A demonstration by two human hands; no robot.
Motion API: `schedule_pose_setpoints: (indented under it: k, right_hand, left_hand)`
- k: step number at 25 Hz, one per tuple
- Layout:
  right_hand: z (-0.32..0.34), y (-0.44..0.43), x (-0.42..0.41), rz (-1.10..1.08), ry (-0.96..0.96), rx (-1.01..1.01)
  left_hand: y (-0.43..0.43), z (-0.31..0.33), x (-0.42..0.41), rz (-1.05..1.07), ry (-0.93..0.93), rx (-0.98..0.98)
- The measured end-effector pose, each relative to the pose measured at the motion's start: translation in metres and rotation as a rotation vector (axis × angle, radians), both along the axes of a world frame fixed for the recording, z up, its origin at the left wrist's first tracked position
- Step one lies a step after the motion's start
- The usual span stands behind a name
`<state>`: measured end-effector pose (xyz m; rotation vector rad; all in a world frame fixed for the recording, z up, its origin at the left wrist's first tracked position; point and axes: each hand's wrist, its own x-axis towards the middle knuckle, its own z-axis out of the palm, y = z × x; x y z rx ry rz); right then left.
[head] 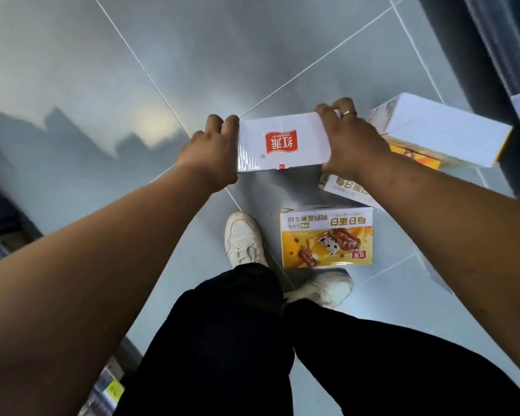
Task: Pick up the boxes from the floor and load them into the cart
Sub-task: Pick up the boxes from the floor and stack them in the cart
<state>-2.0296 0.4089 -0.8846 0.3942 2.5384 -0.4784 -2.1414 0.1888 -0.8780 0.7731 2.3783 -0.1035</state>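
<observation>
A white box with a red logo (282, 142) is held above the grey tiled floor between both hands. My left hand (212, 151) grips its left end, fingers curled over the far edge. My right hand (353, 139), wearing a ring, grips its right end. On the floor below lies a yellow-and-white box with a chocolate bar picture (326, 238). Another such box (342, 187) is partly hidden under my right forearm. A larger white box (445, 133) lies tilted on top of a yellow one at the right. No cart is in view.
My two white shoes (243, 238) stand on the floor beside the yellow box, with black trousers below. A dark shelf base (478, 49) with a yellow price tag runs along the right edge. Shelf edges show at the lower left (108, 388).
</observation>
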Motion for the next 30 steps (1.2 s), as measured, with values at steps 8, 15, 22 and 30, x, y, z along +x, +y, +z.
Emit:
schedule_pose_setpoints:
  k: [8,15,22,30]
  right_hand:
    - [0.234,0.047,0.020,-0.078,0.080,0.053]
    - [0.435,0.059,0.073,-0.113,0.111,0.118]
    - [0.567,0.059,0.150,-0.335,0.095,0.143]
    - [0.668,0.020,0.212,-0.706,0.162,0.124]
  left_hand:
    - [0.044,0.231,-0.004,-0.043,0.012,0.082]
    - [0.057,0.425,0.032,-0.063,0.033,0.175]
    - [0.093,0.540,0.046,-0.367,0.014,0.288]
    - [0.118,0.647,0.058,-0.656,-0.033,0.356]
